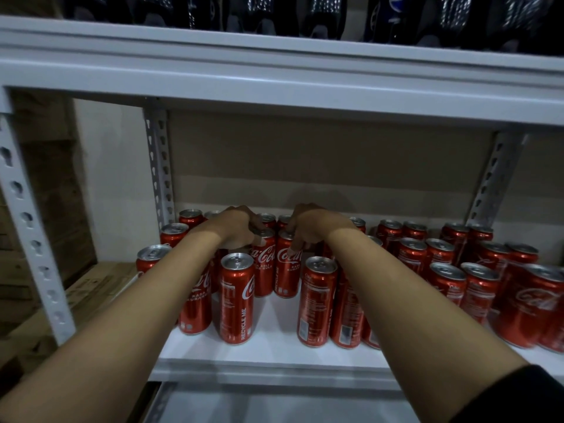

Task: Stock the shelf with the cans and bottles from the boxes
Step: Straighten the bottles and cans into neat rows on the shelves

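Note:
Several slim red cola cans stand upright on the white shelf board (274,346). Both my arms reach into the shelf. My left hand (236,228) grips the top of one red can (263,267) from above, fingers curled over its rim. My right hand (308,228) grips the top of the neighbouring red can (287,273) the same way. These two cans stand side by side on the board, behind the front row. A front can (236,297) stands below my left wrist and another (319,300) below my right.
A group of red cans (476,276) fills the shelf's right side. Dark bottles (305,16) stand on the upper shelf, whose grey beam (274,77) hangs overhead. A perforated upright (33,233) is at the left, with cardboard boxes (61,300) beyond it.

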